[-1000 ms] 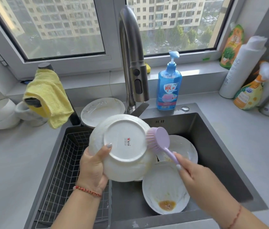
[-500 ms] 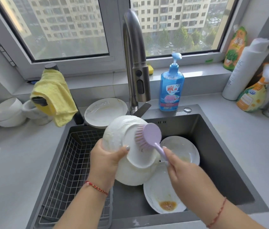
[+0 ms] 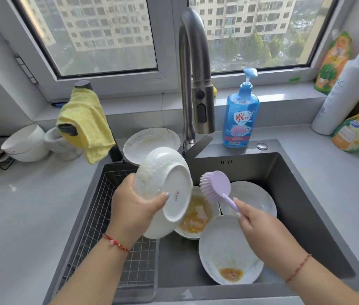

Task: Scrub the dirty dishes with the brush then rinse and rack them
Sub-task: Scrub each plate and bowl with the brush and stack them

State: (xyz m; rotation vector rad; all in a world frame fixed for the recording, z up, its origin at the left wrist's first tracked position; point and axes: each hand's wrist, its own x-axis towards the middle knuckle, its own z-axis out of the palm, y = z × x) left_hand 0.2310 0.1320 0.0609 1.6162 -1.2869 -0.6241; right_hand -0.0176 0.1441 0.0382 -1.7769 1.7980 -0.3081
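Dishes are being held and handled over a dark sink [image 3: 284,172]. A white plate [image 3: 163,183] is being gripped by the left hand [image 3: 134,205], tilted with its underside turned toward the camera, the thumb pressed across its base and the other fingers hidden behind it. A lilac brush [image 3: 216,186] is being pinched by its handle in the right hand [image 3: 255,221], with the bristles pointed toward the held plate; whether they are touching it cannot be told, though a narrow gap seems to be showing.

Below the held plate, a dirty plate smeared with yellow residue [image 3: 196,216] is lying in the basin. Near the front of the sink, a plate with a brown stain [image 3: 229,256] is resting, and a third plate [image 3: 253,199] is lying behind the right hand. Another soiled plate [image 3: 152,142] is sitting on the sink's back edge beside the faucet [image 3: 194,73]. A wire rack [image 3: 108,216] is set into the left part of the sink.

A blue soap bottle [image 3: 240,115] is standing on the counter behind the basin. A yellow cloth [image 3: 86,122] is hanging to the left, with white bowls [image 3: 26,142] stacked beyond it.
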